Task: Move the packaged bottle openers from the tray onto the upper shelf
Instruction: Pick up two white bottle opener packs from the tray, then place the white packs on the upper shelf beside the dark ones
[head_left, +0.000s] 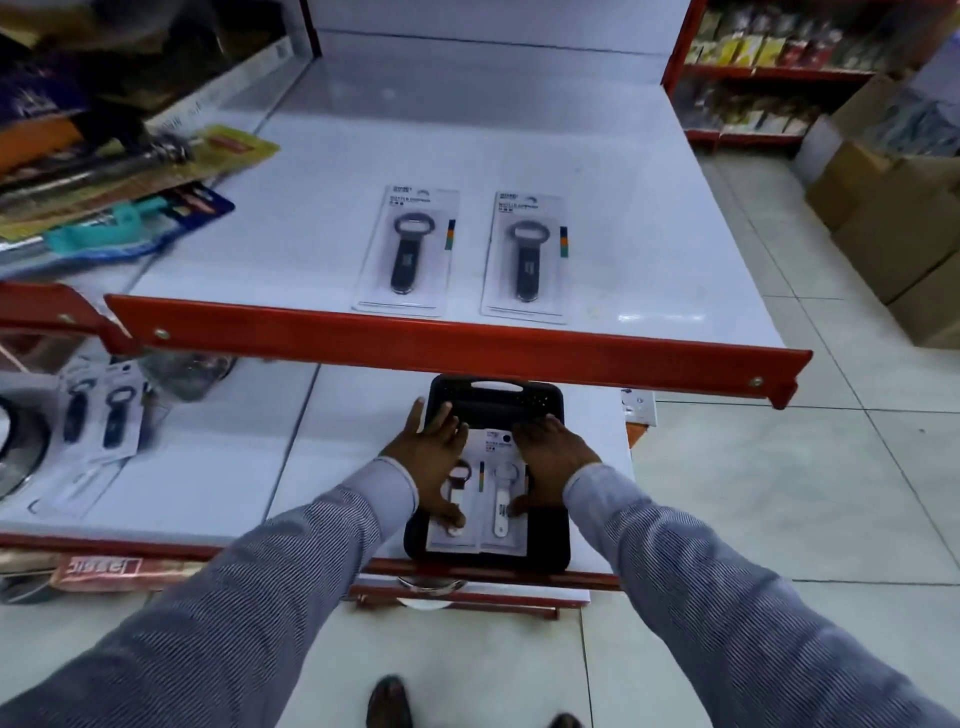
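Observation:
A black tray sits on the lower shelf and holds two packaged bottle openers with white handles, lying flat side by side. My left hand spans the left package, fingers spread at its far edge and thumb pressed near its near end. My right hand spans the right package, fingers curled over its top and thumb on its lower part. On the white upper shelf lie two packaged bottle openers with black handles, one on the left and one on the right.
A red front lip edges the upper shelf above the tray. Packaged tools crowd the upper shelf's left side. More packaged openers lie on the lower shelf at left. Cardboard boxes stand on the tiled floor at right.

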